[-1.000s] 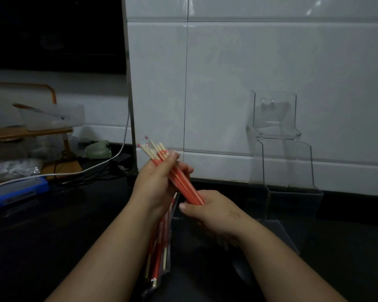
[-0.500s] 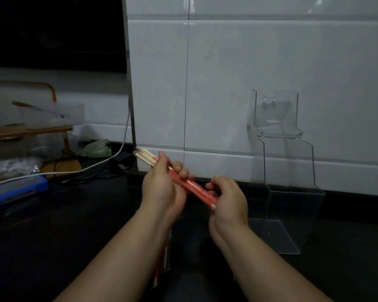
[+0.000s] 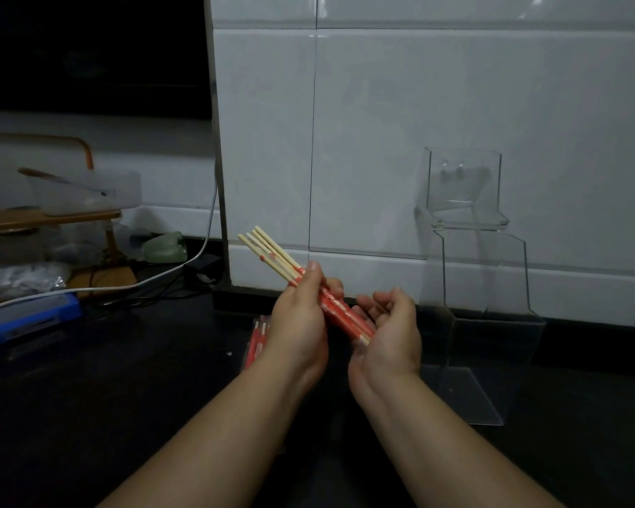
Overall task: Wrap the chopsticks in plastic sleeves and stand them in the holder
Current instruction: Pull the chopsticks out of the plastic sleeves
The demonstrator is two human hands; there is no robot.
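Chopsticks (image 3: 272, 256), one bundle: gripped mid-length by left hand (image 3: 299, 324), tips up-left, butt ends down-right against loosely cupped right hand (image 3: 389, 335), nearer the holder (image 3: 492, 324).

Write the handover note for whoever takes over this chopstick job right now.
Left hand grips a bundle of chopsticks mid-length. The bundle is tilted, with bare wooden tips up and to the left and red sleeves on the lower part.
Right hand cups the bundle's lower end; whether it grips is unclear.
More red-sleeved chopsticks lie on the dark counter behind the left hand.
The clear holder stands to the right by the tiled wall; no chopsticks show in it.
Done: some sleeving, it seems.
Left: square the bundle, stand it in the holder, then handle the counter pile.
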